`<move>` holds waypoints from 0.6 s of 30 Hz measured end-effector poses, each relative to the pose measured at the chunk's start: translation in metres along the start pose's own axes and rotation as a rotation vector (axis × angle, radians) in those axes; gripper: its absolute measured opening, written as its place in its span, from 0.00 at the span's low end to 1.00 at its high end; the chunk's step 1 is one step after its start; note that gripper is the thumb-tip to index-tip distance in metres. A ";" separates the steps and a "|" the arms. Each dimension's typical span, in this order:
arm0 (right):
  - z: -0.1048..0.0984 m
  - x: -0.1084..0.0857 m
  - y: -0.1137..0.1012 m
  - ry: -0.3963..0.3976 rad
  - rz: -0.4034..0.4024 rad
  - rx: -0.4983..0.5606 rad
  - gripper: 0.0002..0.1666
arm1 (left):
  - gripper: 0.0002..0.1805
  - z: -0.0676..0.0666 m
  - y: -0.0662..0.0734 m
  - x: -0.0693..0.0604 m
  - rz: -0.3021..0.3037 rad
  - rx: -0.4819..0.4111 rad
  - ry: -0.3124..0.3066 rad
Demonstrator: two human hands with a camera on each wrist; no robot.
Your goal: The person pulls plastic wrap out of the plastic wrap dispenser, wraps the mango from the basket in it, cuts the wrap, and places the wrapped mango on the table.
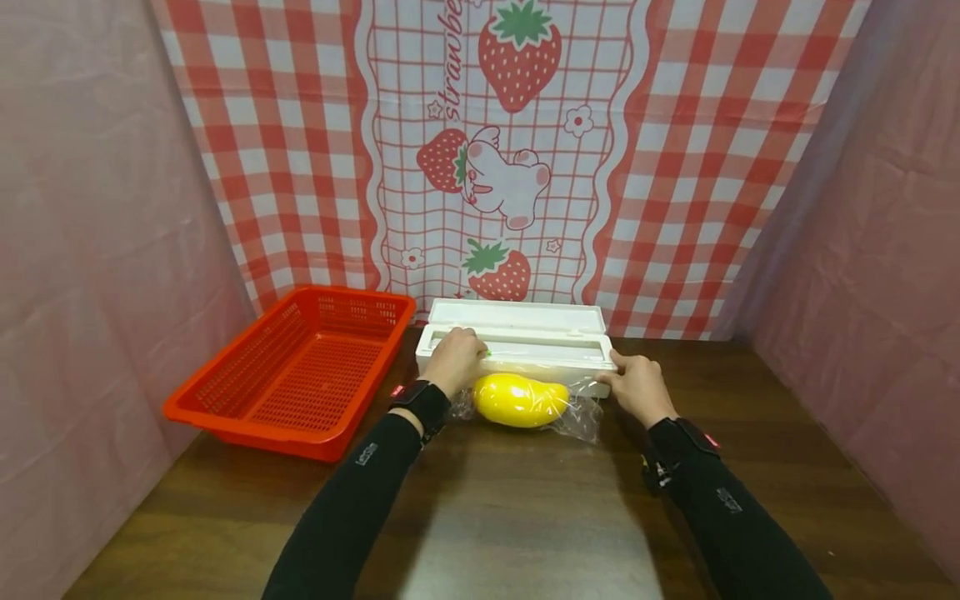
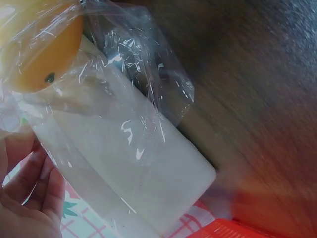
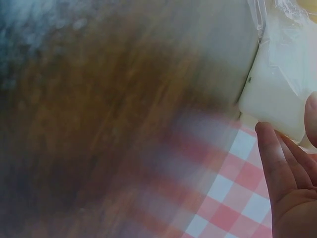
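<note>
1. Position: the yellow fruit (image 1: 519,401) lay on the table (image 1: 525,517), directly in front of the white box (image 1: 540,365). Clear film (image 1: 581,421) covered it and extended past both ends.
2. Left hand (image 1: 456,360): positioned at the front edge of the box, behind the fruit. Its fingers were together and appeared to pinch a small green piece (image 1: 488,353).
3. Right hand (image 1: 641,387): clamped on the right end of the box, with the thumb on one side and the fingers on the other.
4. Completed, as judged from the layout: the lid (image 1: 517,315) stood open at the rear, and film was drawn out across the fruit.
5. Outstanding, as judged: the film seemed to run back over the front of the box, so its separation appeared unfinished. The loose ends were not gathered around the fruit. Whether film passed beneath the fruit could not be told.
6. Count: one fruit, one box with one lid, one green piece, one red basket (image 1: 373,375) at the left, and two hands. The number of film layers could not be determined.
</note>
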State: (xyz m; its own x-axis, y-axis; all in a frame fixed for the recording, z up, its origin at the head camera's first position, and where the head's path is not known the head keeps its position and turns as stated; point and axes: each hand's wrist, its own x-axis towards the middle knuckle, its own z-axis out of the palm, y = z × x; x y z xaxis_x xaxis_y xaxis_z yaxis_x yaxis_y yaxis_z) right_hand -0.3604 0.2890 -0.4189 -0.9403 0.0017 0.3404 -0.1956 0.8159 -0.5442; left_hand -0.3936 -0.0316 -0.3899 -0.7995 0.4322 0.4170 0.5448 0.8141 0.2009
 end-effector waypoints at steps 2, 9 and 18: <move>-0.001 0.000 0.000 0.001 0.000 -0.002 0.36 | 0.08 0.000 -0.001 0.000 0.006 -0.006 0.008; -0.001 -0.001 0.000 0.008 -0.014 -0.009 0.36 | 0.07 0.000 -0.002 -0.001 0.013 0.006 0.021; -0.001 -0.001 0.000 0.014 -0.019 -0.008 0.36 | 0.07 0.002 -0.007 -0.002 0.003 0.014 0.031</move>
State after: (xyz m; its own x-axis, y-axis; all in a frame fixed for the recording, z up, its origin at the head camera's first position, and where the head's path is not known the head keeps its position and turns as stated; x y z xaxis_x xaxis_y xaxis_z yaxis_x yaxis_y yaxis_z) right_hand -0.3596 0.2895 -0.4184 -0.9322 -0.0058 0.3619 -0.2115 0.8202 -0.5315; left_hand -0.3969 -0.0373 -0.3942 -0.7898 0.4222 0.4450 0.5431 0.8185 0.1875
